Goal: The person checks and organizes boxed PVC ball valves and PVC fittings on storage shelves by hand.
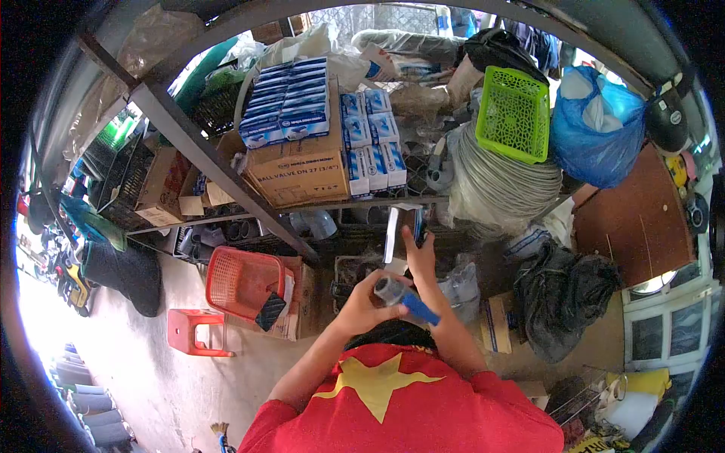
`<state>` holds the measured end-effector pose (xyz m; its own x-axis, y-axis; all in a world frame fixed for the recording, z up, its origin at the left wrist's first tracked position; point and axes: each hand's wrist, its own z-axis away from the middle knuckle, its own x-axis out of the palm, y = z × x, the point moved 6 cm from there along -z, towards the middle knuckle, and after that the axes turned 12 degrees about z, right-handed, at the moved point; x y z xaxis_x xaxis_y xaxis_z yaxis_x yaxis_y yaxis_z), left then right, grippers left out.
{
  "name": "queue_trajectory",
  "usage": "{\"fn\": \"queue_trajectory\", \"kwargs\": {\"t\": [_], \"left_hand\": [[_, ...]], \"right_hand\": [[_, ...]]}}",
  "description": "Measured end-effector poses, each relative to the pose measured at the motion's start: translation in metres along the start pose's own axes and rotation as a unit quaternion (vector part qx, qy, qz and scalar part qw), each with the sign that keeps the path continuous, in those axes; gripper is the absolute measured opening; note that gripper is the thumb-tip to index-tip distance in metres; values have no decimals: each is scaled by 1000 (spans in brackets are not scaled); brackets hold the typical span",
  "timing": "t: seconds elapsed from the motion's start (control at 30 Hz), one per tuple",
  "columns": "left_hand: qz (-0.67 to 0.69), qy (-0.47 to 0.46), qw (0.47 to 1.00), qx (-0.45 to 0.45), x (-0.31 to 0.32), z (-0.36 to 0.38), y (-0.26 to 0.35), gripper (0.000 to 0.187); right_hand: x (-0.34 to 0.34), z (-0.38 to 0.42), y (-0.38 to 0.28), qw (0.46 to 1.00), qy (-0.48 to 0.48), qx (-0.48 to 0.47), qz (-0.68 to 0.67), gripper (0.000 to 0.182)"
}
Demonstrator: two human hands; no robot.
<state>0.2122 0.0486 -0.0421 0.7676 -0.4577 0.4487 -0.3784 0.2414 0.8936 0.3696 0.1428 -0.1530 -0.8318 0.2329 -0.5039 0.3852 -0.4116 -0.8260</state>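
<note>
Low in the middle, my left hand (364,306) is closed around a grey and blue cylindrical piece (408,300), held by its grey end in front of the red shirt. Just above and to the right, my right hand (420,260) grips a small open box (393,234) with a white side and a dark side, its top flap raised. The box's contents cannot be made out. Beyond my hands, on the shelf, a stack of blue and white boxes (285,102) rests on a cardboard carton (298,172), with more small boxes (374,143) beside it.
A metal shelf post (204,155) slants across the left. Right on the shelf are a coiled hose (502,177), a green basket (515,113) and a blue bag (596,124). Below left stand a red basket (242,281) and a red stool (185,330); a black bag (563,302) lies right.
</note>
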Motion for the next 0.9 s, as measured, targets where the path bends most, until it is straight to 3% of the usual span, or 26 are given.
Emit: {"fn": "queue_trajectory", "kwargs": {"t": [0.1,0.17,0.2,0.27,0.33,0.47,0.57,0.63,0.73,0.83,0.9], "left_hand": [[311,70,948,4,13,-21,-22,59],[331,136,933,26,10,-40,-26,54],[339,159,927,32,0,-53,-35,52],[330,213,919,42,-9,-60,-36,46],[316,214,922,69,-26,-57,-35,45],[244,273,923,120,-44,-50,-24,42],[125,278,946,108,-61,-48,-20,40],[62,271,955,105,-63,-50,-15,43],[37,308,938,156,-70,-50,-19,42],[32,258,956,138,-69,-51,-17,43],[31,259,960,105,-62,-53,-22,58]], "right_hand": [[0,16,-15,999,-39,-1,5,95],[101,-72,122,980,-72,-146,-112,68],[107,-70,120,962,-24,-271,-27,63],[96,-55,99,949,3,-316,-11,62],[48,-12,49,974,-41,-161,-155,69],[11,10,17,996,-14,40,-83,82],[19,6,21,996,-57,-7,-75,81],[20,12,14,995,-36,-22,-85,79],[22,14,8,991,-71,-47,-105,83],[10,25,-5,992,-66,-58,-94,86],[21,15,10,995,-33,-76,-56,86]]}}
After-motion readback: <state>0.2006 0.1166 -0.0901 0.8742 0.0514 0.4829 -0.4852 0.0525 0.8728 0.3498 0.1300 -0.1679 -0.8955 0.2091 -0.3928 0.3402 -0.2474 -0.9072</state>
